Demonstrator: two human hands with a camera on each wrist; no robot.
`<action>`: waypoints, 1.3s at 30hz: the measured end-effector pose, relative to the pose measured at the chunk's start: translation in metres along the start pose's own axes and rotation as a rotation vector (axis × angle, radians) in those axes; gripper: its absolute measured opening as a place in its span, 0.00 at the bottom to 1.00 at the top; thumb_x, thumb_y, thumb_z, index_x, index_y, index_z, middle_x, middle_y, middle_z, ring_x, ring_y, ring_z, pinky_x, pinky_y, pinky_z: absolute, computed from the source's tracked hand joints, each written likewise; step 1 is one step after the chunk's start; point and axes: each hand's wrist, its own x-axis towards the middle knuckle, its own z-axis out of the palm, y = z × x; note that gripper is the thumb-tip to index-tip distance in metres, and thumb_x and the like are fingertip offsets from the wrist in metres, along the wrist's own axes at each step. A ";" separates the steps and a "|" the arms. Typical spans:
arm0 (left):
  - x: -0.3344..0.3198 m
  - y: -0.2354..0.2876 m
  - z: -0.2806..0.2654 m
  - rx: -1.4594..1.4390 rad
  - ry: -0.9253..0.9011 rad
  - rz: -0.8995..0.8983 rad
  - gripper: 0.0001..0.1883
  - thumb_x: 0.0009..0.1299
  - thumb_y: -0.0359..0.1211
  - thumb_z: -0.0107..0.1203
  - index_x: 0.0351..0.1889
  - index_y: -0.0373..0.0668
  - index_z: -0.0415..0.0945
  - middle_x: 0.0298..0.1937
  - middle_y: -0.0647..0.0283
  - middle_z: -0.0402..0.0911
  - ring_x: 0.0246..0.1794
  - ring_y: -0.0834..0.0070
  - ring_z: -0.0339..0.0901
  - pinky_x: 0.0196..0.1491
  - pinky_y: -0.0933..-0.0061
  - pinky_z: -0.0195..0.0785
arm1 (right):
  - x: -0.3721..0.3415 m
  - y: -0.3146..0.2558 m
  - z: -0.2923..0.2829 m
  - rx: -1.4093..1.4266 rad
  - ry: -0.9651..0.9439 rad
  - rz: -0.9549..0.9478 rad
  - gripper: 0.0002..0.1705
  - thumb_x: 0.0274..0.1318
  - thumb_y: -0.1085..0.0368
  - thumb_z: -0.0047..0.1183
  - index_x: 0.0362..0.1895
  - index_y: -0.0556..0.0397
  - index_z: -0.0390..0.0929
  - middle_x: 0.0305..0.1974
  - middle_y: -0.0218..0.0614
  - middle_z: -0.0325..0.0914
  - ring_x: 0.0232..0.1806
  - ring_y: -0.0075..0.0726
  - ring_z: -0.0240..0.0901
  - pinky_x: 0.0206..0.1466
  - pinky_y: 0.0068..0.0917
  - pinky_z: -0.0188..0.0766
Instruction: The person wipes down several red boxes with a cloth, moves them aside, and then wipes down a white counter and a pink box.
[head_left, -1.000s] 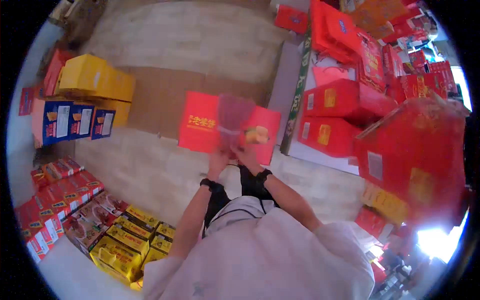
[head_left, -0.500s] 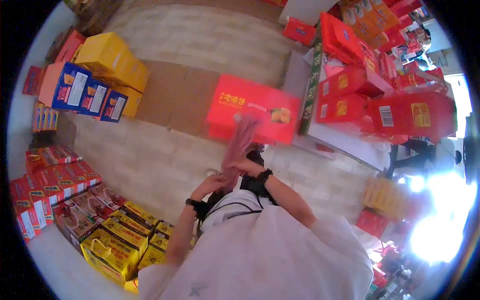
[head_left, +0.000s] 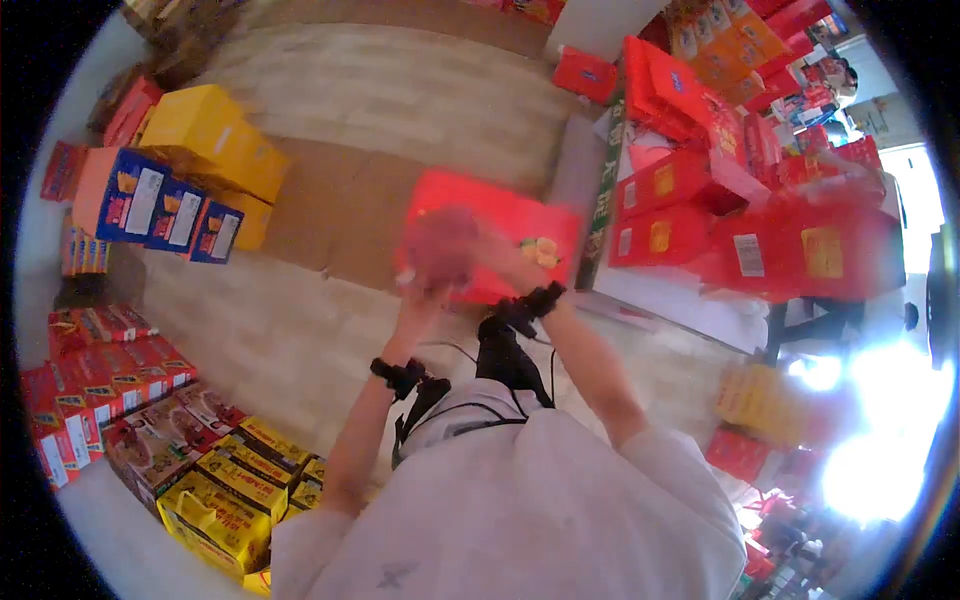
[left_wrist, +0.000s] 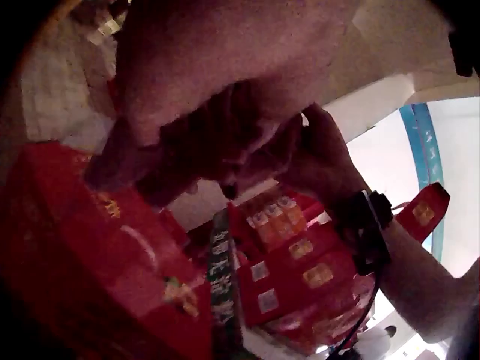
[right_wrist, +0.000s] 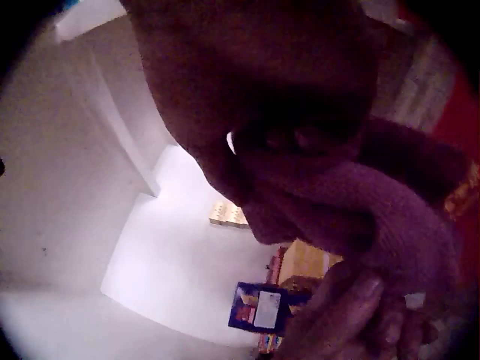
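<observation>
A mauve cloth (head_left: 440, 243), bunched and blurred in the head view, is between my two hands above a red gift box (head_left: 515, 208). My left hand (head_left: 425, 292) grips its near left side. From the right, my right hand (head_left: 512, 262) reaches across the box and grips the cloth too. The right wrist view shows the cloth (right_wrist: 382, 199) folded in a thick curve, with right fingers curled into it and left fingers (right_wrist: 360, 292) at its lower edge. The box's printed top (left_wrist: 112, 247) lies beside the hands in the left wrist view.
Yellow boxes (head_left: 205, 130) and blue boxes (head_left: 135, 195) stand at the left on brown cardboard (head_left: 340, 200). Yellow-and-black packs (head_left: 225, 500) and red packs (head_left: 110, 370) are stacked lower left. A platform at the right bears red boxes (head_left: 660, 235).
Half a second ago the cloth stretched long from my hands near the waist. Both hands have since moved forward over the red box, and the cloth is bunched up between them.
</observation>
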 end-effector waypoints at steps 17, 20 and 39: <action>0.118 -0.160 0.093 -0.080 0.409 -0.306 0.07 0.70 0.31 0.49 0.43 0.40 0.75 0.31 0.67 0.77 0.28 0.77 0.74 0.31 0.77 0.69 | 0.026 0.240 -0.182 -0.204 0.250 0.362 0.19 0.48 0.70 0.58 0.48 0.57 0.73 0.39 0.35 0.78 0.41 0.32 0.72 0.45 0.30 0.70; 0.111 -0.146 0.098 -0.415 0.473 -0.503 0.09 0.70 0.32 0.47 0.44 0.41 0.74 0.33 0.65 0.77 0.31 0.74 0.75 0.34 0.76 0.70 | 0.032 0.241 -0.184 -0.352 0.358 0.351 0.16 0.48 0.69 0.59 0.43 0.58 0.73 0.33 0.35 0.76 0.36 0.29 0.70 0.40 0.29 0.68; 0.124 -0.126 0.093 -0.853 0.350 -0.438 0.15 0.71 0.33 0.45 0.53 0.42 0.71 0.46 0.62 0.77 0.46 0.69 0.73 0.51 0.66 0.68 | -0.013 0.214 -0.149 -0.595 0.211 0.293 0.15 0.48 0.64 0.56 0.41 0.54 0.76 0.36 0.49 0.79 0.38 0.53 0.77 0.40 0.41 0.72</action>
